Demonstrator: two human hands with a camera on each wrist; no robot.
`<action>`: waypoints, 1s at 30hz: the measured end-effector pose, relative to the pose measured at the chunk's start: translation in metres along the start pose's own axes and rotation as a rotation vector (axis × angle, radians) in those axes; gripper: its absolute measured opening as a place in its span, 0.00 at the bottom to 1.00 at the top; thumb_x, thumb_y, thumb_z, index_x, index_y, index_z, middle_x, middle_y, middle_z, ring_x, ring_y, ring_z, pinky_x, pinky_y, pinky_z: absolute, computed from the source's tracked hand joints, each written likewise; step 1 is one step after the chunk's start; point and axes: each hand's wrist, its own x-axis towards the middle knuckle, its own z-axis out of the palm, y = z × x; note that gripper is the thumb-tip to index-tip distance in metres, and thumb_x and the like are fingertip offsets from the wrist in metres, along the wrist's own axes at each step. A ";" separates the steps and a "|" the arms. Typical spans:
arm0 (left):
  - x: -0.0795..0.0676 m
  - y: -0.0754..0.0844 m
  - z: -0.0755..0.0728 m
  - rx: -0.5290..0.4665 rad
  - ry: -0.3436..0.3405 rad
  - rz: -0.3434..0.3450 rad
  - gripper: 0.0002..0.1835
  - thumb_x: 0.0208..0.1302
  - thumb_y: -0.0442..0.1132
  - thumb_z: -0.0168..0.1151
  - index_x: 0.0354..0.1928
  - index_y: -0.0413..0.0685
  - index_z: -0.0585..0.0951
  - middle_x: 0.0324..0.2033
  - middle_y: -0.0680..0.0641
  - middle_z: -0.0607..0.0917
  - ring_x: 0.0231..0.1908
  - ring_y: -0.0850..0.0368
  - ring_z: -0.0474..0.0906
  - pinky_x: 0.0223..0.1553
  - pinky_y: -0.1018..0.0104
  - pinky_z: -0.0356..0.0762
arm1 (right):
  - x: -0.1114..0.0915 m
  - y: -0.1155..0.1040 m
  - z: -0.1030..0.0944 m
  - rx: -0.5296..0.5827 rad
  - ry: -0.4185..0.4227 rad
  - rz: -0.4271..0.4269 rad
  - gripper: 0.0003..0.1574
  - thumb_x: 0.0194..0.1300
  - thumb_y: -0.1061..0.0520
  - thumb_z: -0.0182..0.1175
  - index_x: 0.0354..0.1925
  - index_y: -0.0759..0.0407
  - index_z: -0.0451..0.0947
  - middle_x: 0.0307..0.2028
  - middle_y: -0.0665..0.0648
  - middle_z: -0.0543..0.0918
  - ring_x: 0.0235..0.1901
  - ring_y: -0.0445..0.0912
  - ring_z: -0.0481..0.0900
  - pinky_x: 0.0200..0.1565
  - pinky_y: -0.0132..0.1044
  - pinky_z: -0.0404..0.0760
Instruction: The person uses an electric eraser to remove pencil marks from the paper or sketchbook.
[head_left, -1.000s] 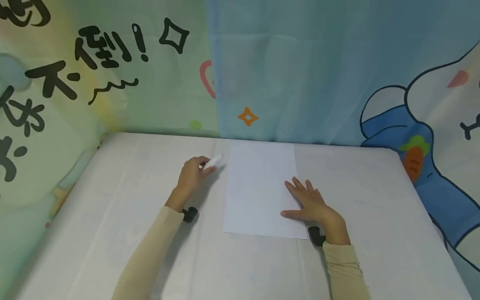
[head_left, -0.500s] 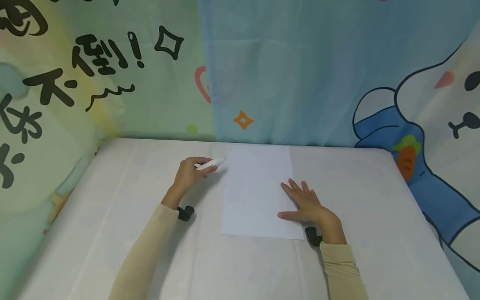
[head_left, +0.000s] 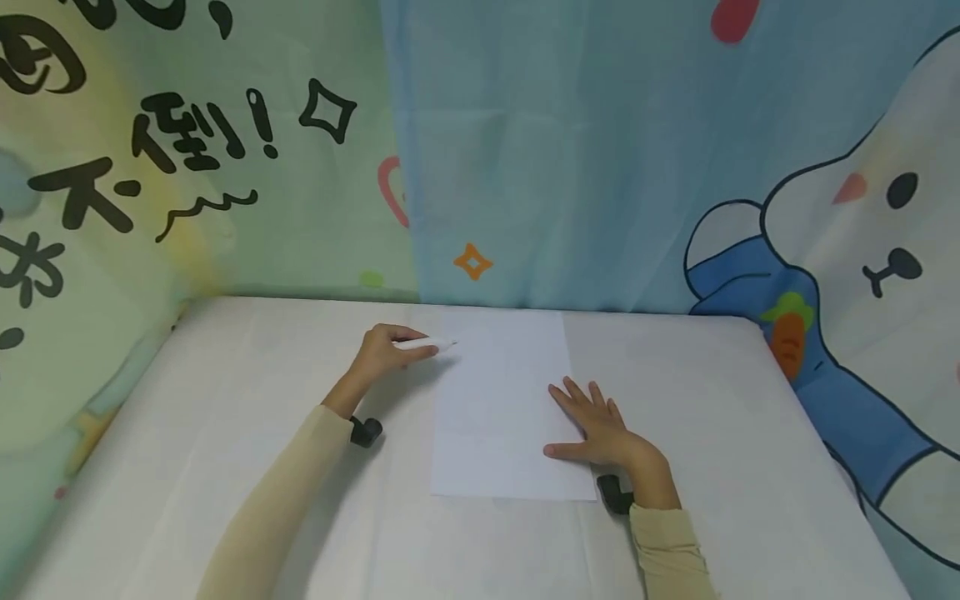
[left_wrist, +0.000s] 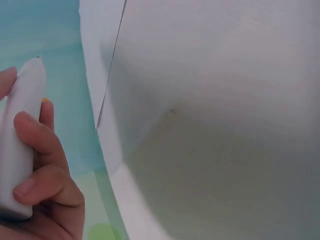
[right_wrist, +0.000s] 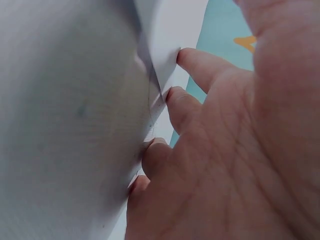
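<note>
A sheet of white paper lies flat on the white-covered table. My left hand holds a slim white pen-shaped tool between thumb and fingers, above the table by the sheet's upper left edge. In the left wrist view the tool shows a smooth white body narrowing to a small dark tip, with fingertips curled against it. My right hand rests with spread fingers on the sheet's right edge. In the right wrist view its fingertips touch down at the paper's border.
White cloth covers the table. Behind its far edge hangs a printed backdrop in green and blue, with lettering and a cartoon rabbit. Each wrist wears a small black camera, such as the left camera.
My left hand has turned the white tool flatter, its tip now pointing right over the sheet's left edge. My right hand stays on the paper. The head view has tilted up and right slightly.
</note>
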 end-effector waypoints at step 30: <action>0.042 0.029 0.032 0.027 -0.164 0.015 0.19 0.52 0.45 0.76 0.43 0.42 0.86 0.29 0.50 0.88 0.26 0.54 0.81 0.32 0.70 0.70 | -0.003 -0.002 0.000 0.033 -0.007 0.018 0.64 0.55 0.39 0.70 0.75 0.64 0.49 0.75 0.71 0.41 0.72 0.70 0.26 0.67 0.67 0.27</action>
